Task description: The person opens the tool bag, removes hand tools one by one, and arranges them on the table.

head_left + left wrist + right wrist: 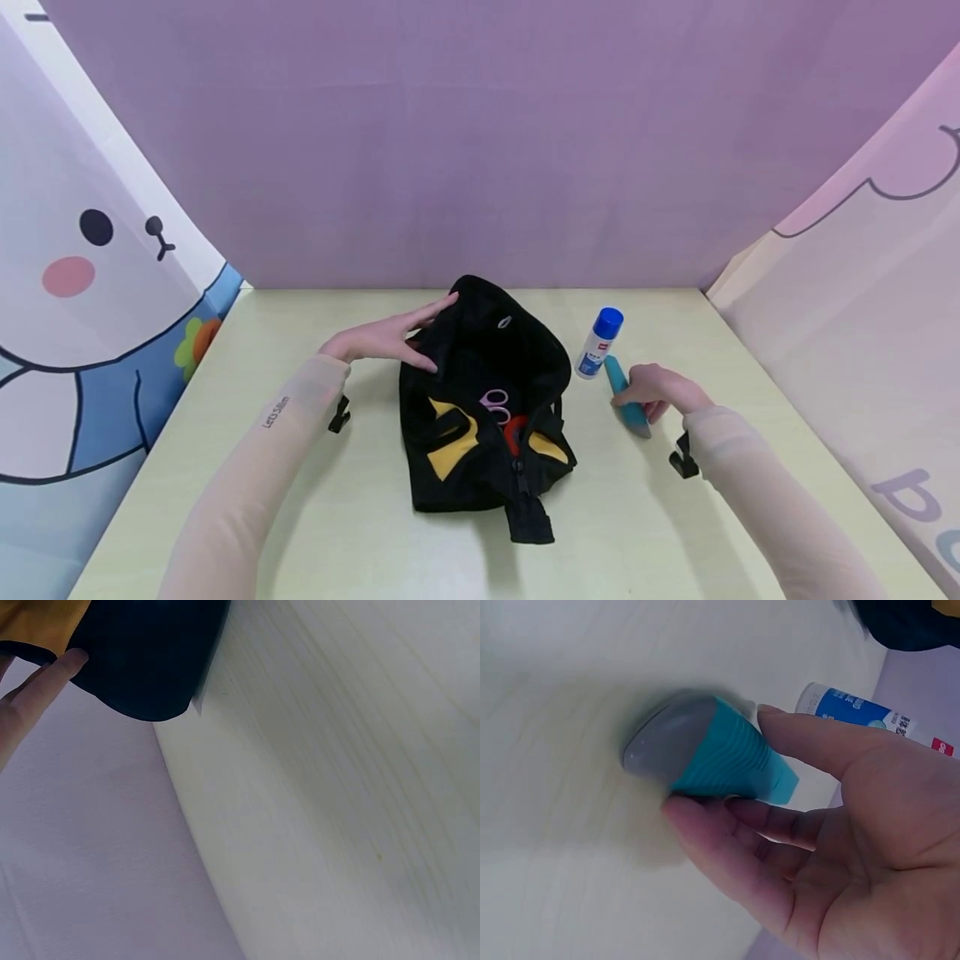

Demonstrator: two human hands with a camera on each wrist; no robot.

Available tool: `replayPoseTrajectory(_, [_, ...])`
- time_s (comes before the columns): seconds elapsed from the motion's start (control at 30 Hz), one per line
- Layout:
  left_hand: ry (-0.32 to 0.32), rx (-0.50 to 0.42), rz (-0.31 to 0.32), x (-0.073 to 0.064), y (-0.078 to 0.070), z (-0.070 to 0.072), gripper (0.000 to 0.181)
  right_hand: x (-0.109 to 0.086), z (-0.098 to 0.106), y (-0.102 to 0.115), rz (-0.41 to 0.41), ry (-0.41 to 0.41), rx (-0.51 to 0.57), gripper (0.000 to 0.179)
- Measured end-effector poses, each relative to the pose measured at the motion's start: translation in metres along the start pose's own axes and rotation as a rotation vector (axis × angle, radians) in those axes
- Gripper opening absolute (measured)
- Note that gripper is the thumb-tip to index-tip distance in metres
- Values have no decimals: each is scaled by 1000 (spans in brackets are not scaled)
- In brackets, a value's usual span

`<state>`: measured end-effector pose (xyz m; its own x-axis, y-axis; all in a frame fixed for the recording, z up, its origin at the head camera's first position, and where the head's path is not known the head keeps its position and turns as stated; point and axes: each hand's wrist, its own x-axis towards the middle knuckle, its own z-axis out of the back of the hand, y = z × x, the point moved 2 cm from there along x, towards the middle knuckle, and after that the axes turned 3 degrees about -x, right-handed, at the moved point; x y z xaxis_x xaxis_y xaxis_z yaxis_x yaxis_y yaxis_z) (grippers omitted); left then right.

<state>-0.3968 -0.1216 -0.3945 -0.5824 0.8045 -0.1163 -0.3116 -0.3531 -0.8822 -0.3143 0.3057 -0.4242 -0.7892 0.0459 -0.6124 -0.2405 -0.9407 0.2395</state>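
A black zippered bag [480, 492] with yellow patches stands unzipped on the table, its mouth gaping. My left hand [386, 340] holds the left edge of its mouth with thumb and fingers spread along the fabric; one fingertip [75, 658] shows against the dark cloth in the left wrist view. Inside lie pink-handled scissors [495, 400] and a red curved thing [514, 435], mostly hidden. To the right, my right hand [660, 390] grips a teal ribbed object with a rounded grey end [727, 754] between thumb and fingers, close over the table.
A white glue stick with a blue cap [597, 342] stands right of the bag, just beyond the right hand. The pale table [330, 517] ends at a purple backdrop [480, 167]. Printed cloth panels [75, 333] flank both sides.
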Motion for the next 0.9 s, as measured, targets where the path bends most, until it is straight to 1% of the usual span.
replayPoseTrajectory(0.03, [2,-1,-2,0,0,0,108,-1,1,-1,-6,-2,4,33])
replayPoseTrajectory(0.13, [7,-1,-11,1,0,0,108,-5,5,-3,18,-18,-12,33])
replayPoseTrajectory(0.23, [7,0,-13,1,0,1,109,-12,13,-6,34,-50,-18,33])
replayPoseTrajectory(0.27, [7,2,-14,1,0,1,109,-15,17,-6,52,-60,-30,33])
replayPoseTrajectory(0.37, [8,7,-20,1,0,2,109,-25,29,-7,67,-92,-46,35])
replayPoseTrajectory(0.53, [9,3,-8,2,1,3,107,-36,50,-6,110,-144,-86,42])
replayPoseTrajectory(0.77, [11,16,-11,2,0,3,107,-48,77,2,182,-227,-137,53])
replayPoseTrajectory(0.83, [11,20,-11,1,-1,3,107,-52,84,7,201,-264,-159,54])
replayPoseTrajectory(0.9, [13,29,-16,1,-1,2,107,-57,92,12,237,-322,-175,51])
